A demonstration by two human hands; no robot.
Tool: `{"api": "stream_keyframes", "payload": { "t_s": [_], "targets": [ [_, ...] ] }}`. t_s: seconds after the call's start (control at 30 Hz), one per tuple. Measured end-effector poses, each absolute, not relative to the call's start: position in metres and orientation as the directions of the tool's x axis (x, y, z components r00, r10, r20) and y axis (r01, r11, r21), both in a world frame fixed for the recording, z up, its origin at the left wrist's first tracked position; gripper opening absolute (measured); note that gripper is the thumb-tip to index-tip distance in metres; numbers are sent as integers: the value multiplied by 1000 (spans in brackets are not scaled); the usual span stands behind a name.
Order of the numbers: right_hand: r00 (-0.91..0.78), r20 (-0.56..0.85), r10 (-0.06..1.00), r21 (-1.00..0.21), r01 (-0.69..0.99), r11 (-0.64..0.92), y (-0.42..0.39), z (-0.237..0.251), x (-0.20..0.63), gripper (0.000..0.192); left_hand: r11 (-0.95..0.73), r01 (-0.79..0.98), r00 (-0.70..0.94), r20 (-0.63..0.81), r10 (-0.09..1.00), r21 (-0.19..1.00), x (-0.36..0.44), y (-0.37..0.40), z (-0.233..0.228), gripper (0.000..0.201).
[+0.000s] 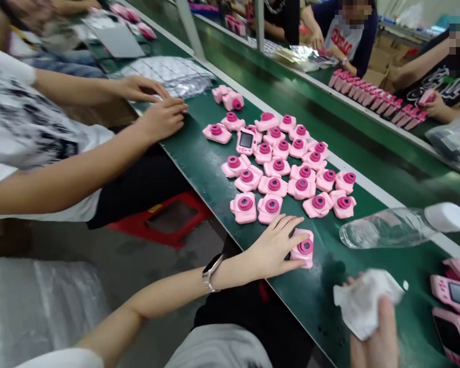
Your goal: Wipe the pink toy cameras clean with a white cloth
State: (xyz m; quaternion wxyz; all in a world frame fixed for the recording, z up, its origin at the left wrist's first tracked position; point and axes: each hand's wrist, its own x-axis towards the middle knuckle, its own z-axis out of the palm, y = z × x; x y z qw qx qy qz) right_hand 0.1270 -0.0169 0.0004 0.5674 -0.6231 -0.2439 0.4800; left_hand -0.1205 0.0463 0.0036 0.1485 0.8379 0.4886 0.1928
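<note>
My left hand (273,249), a watch on its wrist, closes around a pink toy camera (303,249) that lies lens-up near the green belt's (199,163) front edge. My right hand (375,340) at the bottom right grips a crumpled white cloth (364,301) just above the belt. Beyond my left hand, several more pink toy cameras (279,168) lie in a loose cluster, most lens-up, one (246,140) showing its screen.
A clear plastic bottle (398,227) lies on its side at the right. Pink cameras (458,306) lie screen-up at the far right. A co-worker's hands (157,105) rest by plastic bags (176,74) on the left. People work across the line beside pink boxes (371,97). A red stool (168,217) stands below.
</note>
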Motion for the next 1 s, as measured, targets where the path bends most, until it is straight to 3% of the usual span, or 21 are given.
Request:
{"api": "stream_keyframes", "payload": {
  "t_s": [0.03, 0.13, 0.23, 0.33, 0.43, 0.53, 0.6, 0.67, 0.83, 1.0],
  "targets": [
    [483, -340, 807, -939, -225, -260, -17, -1, 117, 47, -484, 725, 466, 168, 869, 491, -117, 38, -2, 62],
    [490, -279, 826, -959, -102, -263, -7, -6, 89, 49, -430, 649, 500, 74, 863, 628, -110, 19, -14, 101],
    [525, -214, 824, -971, -20, -239, 0, -12, 74, 51, -434, 624, 545, 37, 838, 650, -110, 22, -4, 120],
    [662, -49, 748, -982, 104, -157, -12, -12, 60, 40, -531, 591, 591, 123, 798, 608, -101, 60, 31, 93],
    [678, 240, 695, -945, 326, 9, -31, -14, 39, 24, -538, 740, 542, 114, 832, 403, -73, 127, 70, 48],
    [307, 523, 795, -746, 617, 252, -35, -22, 22, 9, -442, 830, 416, 149, 897, 341, -41, 189, 88, 41],
    [76, 608, 790, -567, 738, 366, -27, -28, 17, 14, -439, 840, 412, 152, 899, 320, -29, 213, 86, 41],
    [18, 641, 768, -497, 772, 396, -16, -31, 18, 19, -487, 818, 471, 129, 873, 307, -23, 224, 77, 42],
    [185, 511, 839, -732, 605, 312, 0, -26, 26, 15, -671, 673, 700, 25, 713, 311, -28, 223, 46, 30],
    [296, 398, 868, -855, 463, 234, -1, -22, 26, 21, -756, 549, 786, 86, 612, 358, -47, 197, 30, 20]
  ]
}}
